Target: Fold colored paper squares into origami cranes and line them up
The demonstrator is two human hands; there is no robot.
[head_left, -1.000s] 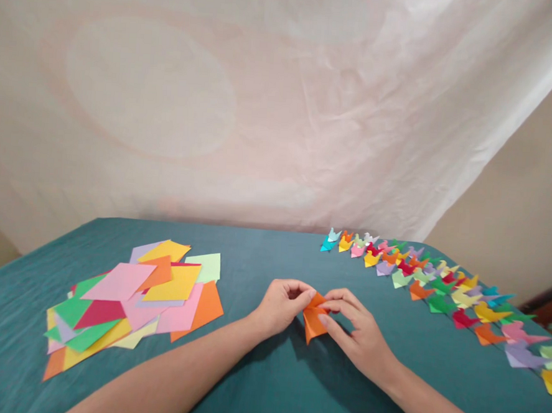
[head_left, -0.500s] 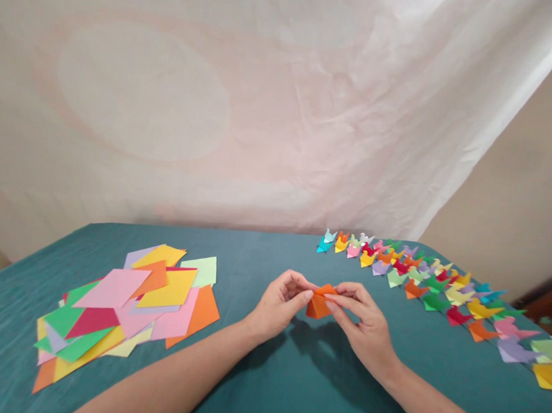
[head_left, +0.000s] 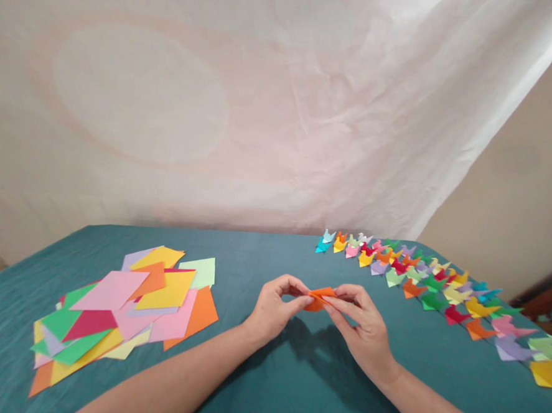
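Note:
A small folded orange paper (head_left: 319,297) is held just above the teal tablecloth (head_left: 265,380), near the middle of the table. My left hand (head_left: 276,309) pinches its left end with thumb and fingertips. My right hand (head_left: 360,321) pinches its right end, fingers curled over the top. Only a thin, flattened edge of the paper shows between the two hands.
A loose heap of coloured paper squares (head_left: 120,303) lies on the left of the table. Rows of several folded paper birds (head_left: 432,284) run along the right side to the table's edge. A pale cloth backdrop (head_left: 217,103) hangs behind.
The orange paper has been lifted off the cloth and turned from a hanging pointed flap to a flat, nearly edge-on shape. Both hands rose slightly with it.

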